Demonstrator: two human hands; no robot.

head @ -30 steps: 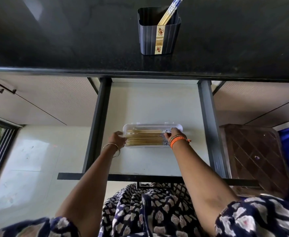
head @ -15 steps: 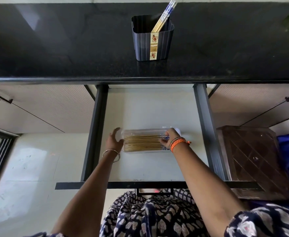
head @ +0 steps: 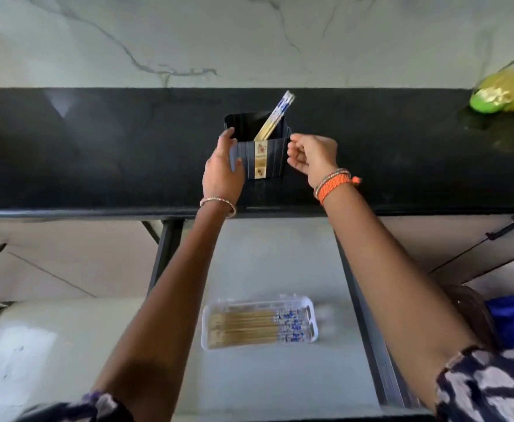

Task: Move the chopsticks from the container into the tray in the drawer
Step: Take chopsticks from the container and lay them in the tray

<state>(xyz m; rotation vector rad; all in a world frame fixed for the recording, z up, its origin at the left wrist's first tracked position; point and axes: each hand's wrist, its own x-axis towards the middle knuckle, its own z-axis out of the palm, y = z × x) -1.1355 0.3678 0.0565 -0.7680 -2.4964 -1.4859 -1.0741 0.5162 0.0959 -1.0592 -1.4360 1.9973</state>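
Note:
A dark ribbed container (head: 272, 156) stands on the black countertop (head: 97, 153), with a few blue-patterned chopsticks (head: 275, 115) leaning out of it to the upper right. My left hand (head: 222, 169) wraps the container's left side. My right hand (head: 312, 156) hovers at the container's right edge, fingers curled and holding nothing. Below, in the open drawer (head: 267, 260), a clear plastic tray (head: 312, 303) holds several chopsticks (head: 249, 328) lying side by side, blue ends to the right.
A green and yellow object (head: 499, 97) sits at the counter's far right. Dark drawer rails (head: 166, 248) run on both sides of the drawer. A marble wall rises behind the counter. A wooden piece (head: 474, 315) stands low on the right.
Both hands left the tray in the drawer and rose to the container on the counter. The left hand now grips the container. The camera tilted upward.

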